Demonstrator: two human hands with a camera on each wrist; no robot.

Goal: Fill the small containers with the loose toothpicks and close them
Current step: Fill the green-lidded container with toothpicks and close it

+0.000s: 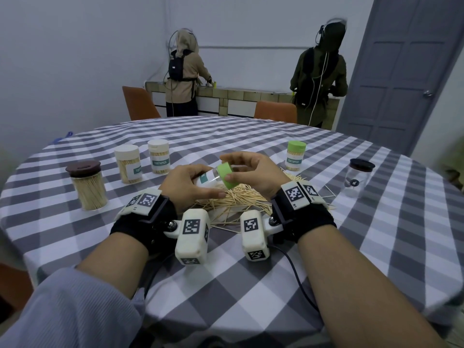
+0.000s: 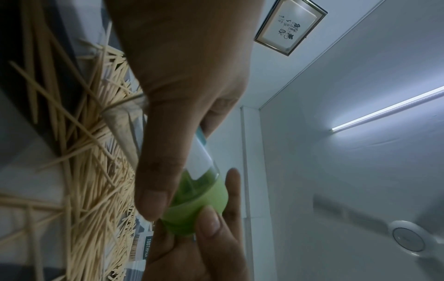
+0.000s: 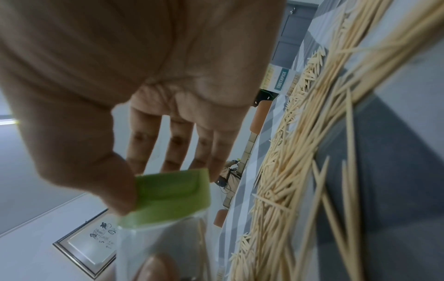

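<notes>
A clear container (image 1: 209,179) is held tilted above the toothpicks (image 1: 241,197) — its body is gripped by the curled fingers of the left hand (image 1: 185,183), and its green lid (image 1: 226,175) is pinched between thumb and fingers of the right hand (image 1: 253,172). The lid is seen seated on the container's mouth in the wrist views. Below and just behind the grip the loose pile is spread on the checked table (image 1: 251,285). Left of the grip three filled jars (image 1: 88,184) are stood upright; right of it — a green-lidded jar (image 1: 295,155) and, further off, an empty jar (image 1: 357,179).
</notes>
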